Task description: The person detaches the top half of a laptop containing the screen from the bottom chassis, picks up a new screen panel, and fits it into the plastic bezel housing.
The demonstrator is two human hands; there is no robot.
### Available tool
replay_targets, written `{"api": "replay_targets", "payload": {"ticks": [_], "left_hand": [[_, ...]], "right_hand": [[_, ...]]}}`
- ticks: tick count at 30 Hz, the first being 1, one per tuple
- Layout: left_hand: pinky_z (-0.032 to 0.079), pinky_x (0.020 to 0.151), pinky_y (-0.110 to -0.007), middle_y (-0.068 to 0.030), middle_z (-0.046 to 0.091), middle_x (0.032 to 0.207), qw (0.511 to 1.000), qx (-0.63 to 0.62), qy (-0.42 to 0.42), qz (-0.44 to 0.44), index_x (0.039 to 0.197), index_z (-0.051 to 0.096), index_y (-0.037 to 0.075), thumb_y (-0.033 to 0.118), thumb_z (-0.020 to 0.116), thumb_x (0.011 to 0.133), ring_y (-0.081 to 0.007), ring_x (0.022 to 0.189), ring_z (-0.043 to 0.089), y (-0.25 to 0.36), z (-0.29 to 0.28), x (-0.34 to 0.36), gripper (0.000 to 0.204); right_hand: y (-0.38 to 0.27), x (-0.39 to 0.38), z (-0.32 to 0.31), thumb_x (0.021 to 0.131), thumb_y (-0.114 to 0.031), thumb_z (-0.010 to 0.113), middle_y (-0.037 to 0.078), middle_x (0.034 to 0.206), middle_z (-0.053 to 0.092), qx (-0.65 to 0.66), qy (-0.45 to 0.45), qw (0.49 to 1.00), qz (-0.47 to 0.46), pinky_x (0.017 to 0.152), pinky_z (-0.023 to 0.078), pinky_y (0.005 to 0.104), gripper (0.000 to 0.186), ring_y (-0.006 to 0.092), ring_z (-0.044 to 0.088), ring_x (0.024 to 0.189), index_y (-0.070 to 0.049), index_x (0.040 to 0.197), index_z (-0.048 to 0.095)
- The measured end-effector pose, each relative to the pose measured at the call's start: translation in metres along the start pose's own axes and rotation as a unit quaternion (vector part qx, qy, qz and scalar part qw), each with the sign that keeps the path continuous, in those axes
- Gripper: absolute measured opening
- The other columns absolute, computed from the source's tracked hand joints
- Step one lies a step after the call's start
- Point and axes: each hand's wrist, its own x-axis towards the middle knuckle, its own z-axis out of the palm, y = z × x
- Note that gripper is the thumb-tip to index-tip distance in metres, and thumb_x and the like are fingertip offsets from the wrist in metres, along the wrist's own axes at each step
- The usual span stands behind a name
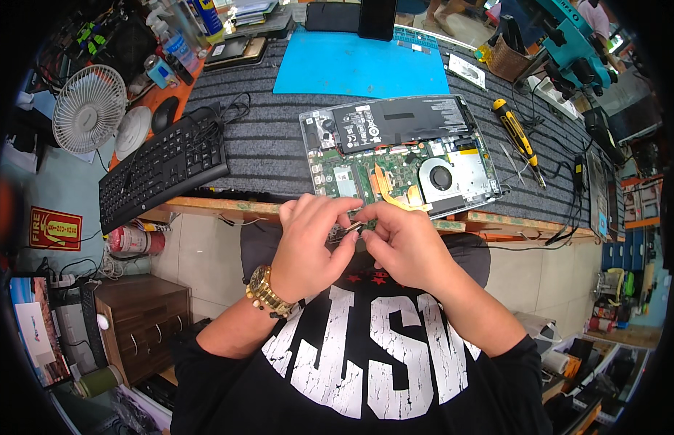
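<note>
An opened laptop (388, 127) lies on the grey ribbed mat with its battery, green board, copper heat pipe and round fan exposed. At its front edge, my left hand (311, 243), with a gold watch on the wrist, and my right hand (406, 250) pinch a small dark and metallic piece (355, 229) between their fingertips. The piece is partly hidden by the fingers, so I cannot tell exactly what it is.
A blue silicone mat (359, 69) lies behind the laptop. A black keyboard (163, 167) and white fan (88, 109) are at left; a yellow screwdriver (517, 134), tweezers (514, 163), cables and a teal microscope (569, 51) at right. Part of another person (596, 22) shows at top right.
</note>
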Motion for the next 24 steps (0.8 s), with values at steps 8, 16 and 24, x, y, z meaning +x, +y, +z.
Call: {"api": "replay_targets", "payload": {"ticks": [8, 16, 24], "left_hand": [[0.042, 0.095, -0.037, -0.0046, 0.070, 0.103, 0.999, 0.000, 0.044, -0.032, 0.129, 0.070, 0.005, 0.010, 0.074, 0.093, -0.0220, 0.096, 0.062, -0.010, -0.013, -0.001, 0.037], [0.036, 0.102, -0.044, -0.0090, 0.069, 0.131, 0.994, 0.047, 0.042, -0.085, 0.146, 0.058, 0.004, 0.039, 0.086, 0.087, -0.0275, 0.113, 0.060, -0.013, -0.023, -0.013, 0.074], [0.032, 0.106, -0.049, -0.0145, 0.062, 0.145, 0.986, 0.144, -0.010, -0.077, 0.166, 0.036, 0.000, 0.041, 0.100, 0.066, -0.0325, 0.126, 0.054, -0.007, -0.012, -0.011, 0.125]], "right_hand": [[0.005, -0.004, 0.001, 0.097, -0.005, 0.073, 0.007, 0.061, 0.061, 0.021, 0.026, 0.999, 0.001, 0.053, 0.045, 0.0363, 0.010, 0.0199, 0.059, 0.052, -0.001, 0.103, 0.067], [0.021, 0.000, -0.130, 0.104, -0.015, 0.070, 0.008, 0.101, 0.074, -0.133, 0.415, 0.897, -0.067, 0.079, 0.053, 0.0286, 0.023, 0.0116, 0.067, 0.091, 0.002, 0.120, 0.072], [0.094, 0.006, -0.184, 0.106, -0.025, 0.070, 0.016, 0.105, 0.077, -0.189, 0.280, 0.941, 0.039, 0.089, 0.056, 0.0333, 0.047, 0.0189, 0.072, 0.097, 0.007, 0.140, 0.065]]}}
